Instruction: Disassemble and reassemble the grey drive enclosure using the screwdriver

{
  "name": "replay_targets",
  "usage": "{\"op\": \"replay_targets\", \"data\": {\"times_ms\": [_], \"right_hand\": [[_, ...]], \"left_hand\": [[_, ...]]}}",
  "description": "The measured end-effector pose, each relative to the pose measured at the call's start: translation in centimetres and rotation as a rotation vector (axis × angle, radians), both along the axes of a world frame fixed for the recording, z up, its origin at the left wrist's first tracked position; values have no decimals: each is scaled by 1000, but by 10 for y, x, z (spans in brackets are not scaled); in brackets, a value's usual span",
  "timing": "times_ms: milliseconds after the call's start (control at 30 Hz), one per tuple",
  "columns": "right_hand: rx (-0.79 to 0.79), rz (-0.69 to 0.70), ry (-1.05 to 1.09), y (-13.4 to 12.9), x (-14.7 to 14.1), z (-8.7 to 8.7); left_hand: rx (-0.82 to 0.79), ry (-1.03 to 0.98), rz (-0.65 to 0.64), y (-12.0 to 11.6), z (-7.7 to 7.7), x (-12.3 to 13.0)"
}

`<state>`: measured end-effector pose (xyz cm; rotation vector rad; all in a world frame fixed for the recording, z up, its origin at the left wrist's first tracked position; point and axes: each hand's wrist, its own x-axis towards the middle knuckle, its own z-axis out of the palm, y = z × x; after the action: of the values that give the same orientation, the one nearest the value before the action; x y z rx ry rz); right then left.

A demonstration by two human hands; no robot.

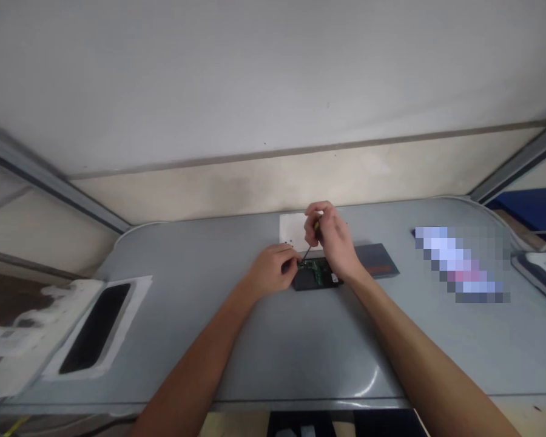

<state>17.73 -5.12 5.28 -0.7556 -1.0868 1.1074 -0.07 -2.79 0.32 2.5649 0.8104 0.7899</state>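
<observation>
My right hand (330, 237) is closed around a small screwdriver (317, 227) with a yellow and dark handle. Its thin shaft slants down to the left, with the tip at the upper left part of an opened electronic device (317, 277). That flat black device lies on the table and shows a green circuit board inside. At its upper left corner, the bent fingers of my left hand (275, 267) grip the edge, close to the screwdriver tip. Behind the hands lies a white sheet (291, 226) with several tiny dark pieces on it, too small to name.
A dark flat panel (377, 261) lies right of the device. Farther right are a blurred-out object (459, 264) and a white and dark device (543, 270). At left, a black slab (97, 328) rests on white paper beside a white unit (50, 328). A wall (273, 182) stands behind the table.
</observation>
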Motion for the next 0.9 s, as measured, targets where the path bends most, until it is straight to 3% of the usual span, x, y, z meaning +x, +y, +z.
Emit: {"op": "replay_targets", "data": {"times_ms": [100,333,533,800,900], "right_hand": [[4,72,58,0,2,3],[-49,-62,73,3,4,0],[-19,16,52,3,0,0],[-25,-74,46,7,3,-5],[-47,-1,57,8,4,-2]], "left_hand": [[11,15,-3,0,2,0],[31,17,-6,0,2,0],[43,12,-1,1,0,0],[39,-1,-4,1,-1,0],[37,3,0,1,0,0]]}}
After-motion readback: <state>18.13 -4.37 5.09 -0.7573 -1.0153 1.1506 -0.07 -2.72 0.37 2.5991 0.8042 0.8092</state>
